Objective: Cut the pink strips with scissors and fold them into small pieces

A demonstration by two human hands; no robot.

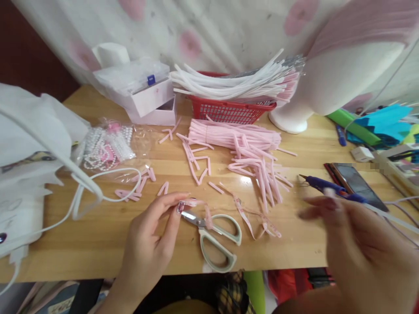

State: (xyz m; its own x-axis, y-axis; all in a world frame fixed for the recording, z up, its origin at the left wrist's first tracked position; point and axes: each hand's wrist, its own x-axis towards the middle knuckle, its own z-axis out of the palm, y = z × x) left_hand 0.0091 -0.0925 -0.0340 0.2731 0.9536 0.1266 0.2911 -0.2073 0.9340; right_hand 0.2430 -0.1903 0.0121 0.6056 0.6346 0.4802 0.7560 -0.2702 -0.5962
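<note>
My left hand (152,231) is closed in a pinch on one end of a thin pink ribbon (208,216), just above the tips of the white-handled scissors (218,244). The ribbon crosses the scissors, and more pink ribbon (244,214) lies loosely curled to their right. My right hand (356,244) is blurred at the right, in front of a blue glue gun (319,183) with a pale glue stick (391,216) at its back. Whether that hand touches the glue gun cannot be made out. Bent pink pipe cleaners (262,170) lie beyond the ribbon.
A bundle of pink pipe cleaners (225,133) lies before a red basket (229,111) of white ones. Left are white boxes (153,102), bagged pearl beads (108,146) and a white cable (108,198). Right are a foam head (353,74) and a phone (360,185).
</note>
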